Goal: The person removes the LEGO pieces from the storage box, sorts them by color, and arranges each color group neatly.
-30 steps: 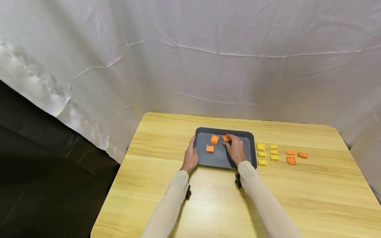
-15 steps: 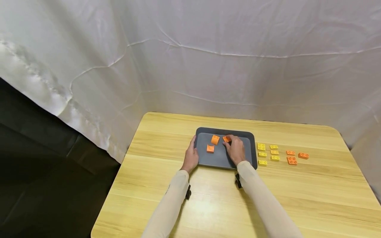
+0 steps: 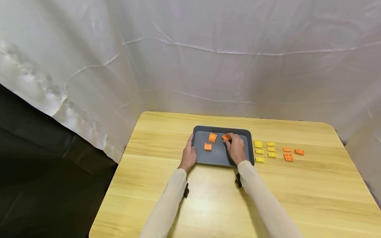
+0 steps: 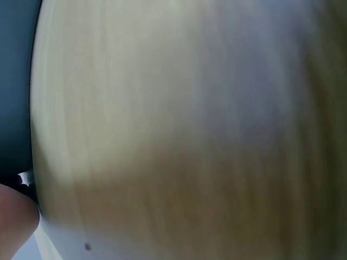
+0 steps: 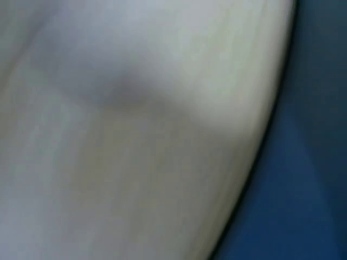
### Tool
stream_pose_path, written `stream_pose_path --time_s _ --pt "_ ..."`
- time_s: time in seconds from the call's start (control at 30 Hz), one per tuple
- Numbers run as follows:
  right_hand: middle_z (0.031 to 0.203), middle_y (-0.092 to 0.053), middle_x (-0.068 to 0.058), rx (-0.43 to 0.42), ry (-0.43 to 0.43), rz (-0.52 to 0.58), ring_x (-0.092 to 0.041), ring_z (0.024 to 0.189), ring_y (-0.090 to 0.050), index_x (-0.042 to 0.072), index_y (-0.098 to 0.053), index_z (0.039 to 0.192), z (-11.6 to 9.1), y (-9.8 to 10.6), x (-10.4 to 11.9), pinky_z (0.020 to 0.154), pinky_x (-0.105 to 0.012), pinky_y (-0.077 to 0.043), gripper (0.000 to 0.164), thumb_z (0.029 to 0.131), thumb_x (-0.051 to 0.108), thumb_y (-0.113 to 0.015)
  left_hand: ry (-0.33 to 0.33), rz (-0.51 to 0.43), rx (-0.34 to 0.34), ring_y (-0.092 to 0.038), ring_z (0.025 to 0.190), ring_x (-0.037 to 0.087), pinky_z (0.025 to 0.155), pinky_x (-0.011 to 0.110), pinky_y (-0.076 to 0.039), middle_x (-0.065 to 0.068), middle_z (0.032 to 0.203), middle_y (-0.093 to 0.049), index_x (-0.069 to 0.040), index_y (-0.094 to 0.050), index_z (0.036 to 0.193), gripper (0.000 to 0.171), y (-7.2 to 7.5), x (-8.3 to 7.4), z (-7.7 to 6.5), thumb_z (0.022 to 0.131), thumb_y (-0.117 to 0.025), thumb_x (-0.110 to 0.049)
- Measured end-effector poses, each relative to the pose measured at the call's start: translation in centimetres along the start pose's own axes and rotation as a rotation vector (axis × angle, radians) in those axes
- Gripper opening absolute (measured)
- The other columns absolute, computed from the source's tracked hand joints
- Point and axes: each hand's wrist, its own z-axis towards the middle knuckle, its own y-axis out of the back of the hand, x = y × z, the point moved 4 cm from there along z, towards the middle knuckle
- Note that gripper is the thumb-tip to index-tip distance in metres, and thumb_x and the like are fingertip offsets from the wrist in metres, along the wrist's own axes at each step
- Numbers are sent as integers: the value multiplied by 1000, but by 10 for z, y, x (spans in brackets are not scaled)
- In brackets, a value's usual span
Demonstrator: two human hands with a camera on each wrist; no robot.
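Observation:
In the head view, a dark grey tray [image 3: 218,161] lies on the table. My left hand [image 3: 188,156] rests along its left side with fingers fairly straight, touching the rim. Over the tray, my right hand [image 3: 236,148] pinches an orange brick [image 3: 225,137] near the back rim; the fingers cover part of it. To the left of that brick are a curved orange brick [image 3: 212,138] and, nearer the front, an orange brick with a scooped top [image 3: 208,147]. The left wrist view catches only a bit of my hand [image 4: 16,222]; the right wrist view is blurred.
Right of the tray, several yellow bricks [image 3: 272,154] lie in two loose columns. Farther right are orange bricks, among them a four-stud one [image 3: 288,157] and a two-stud one [image 3: 299,152]. A pale curtain [image 3: 208,76] hangs behind the wooden table [image 3: 214,205].
The head view has shifted slightly. Both hands stay nearly in place, the left at the tray's side and the right pinching the orange brick.

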Motion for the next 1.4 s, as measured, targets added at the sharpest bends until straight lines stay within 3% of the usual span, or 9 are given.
stream_pose_path --time_s 0.23,0.5,0.83,1.23,1.4 --pt "119 -69 -22 -25 3 -12 -38 111 -66 0 -71 124 -2 8 3 95 -52 -56 30 96 11 -76 -4 -3 -1 -30 152 37 124 50 -26 16 168 -28 -12 -21 167 62 3 2 1 109 -34 3" --pt "118 -70 -22 -80 56 5 -38 108 -66 -1 -72 122 -1 15 8 91 -52 -57 31 94 8 -79 -7 17 -11 -29 153 33 125 48 -26 14 169 -28 -13 -21 167 60 10 4 2 110 -33 2" --pt "118 -70 -24 -128 48 19 -39 110 -66 -3 -71 121 -8 37 11 91 -53 -56 32 92 8 -80 -1 27 -5 -27 154 32 125 47 -24 13 170 -25 -13 -21 167 61 13 3 2 109 -34 3" --pt "115 -70 -30 -229 51 26 -46 109 -66 -10 -70 119 -17 72 -22 93 -59 -55 33 90 1 -80 12 19 -16 -32 151 35 124 50 -26 14 170 -24 -15 -20 168 62 20 5 2 110 -33 2" --pt "116 -69 -32 -244 35 34 -48 110 -65 -13 -69 119 -25 92 -41 96 -60 -53 32 90 -2 -79 21 32 -25 -28 153 33 125 49 -24 13 170 -24 -15 -20 168 61 25 6 3 110 -33 1"
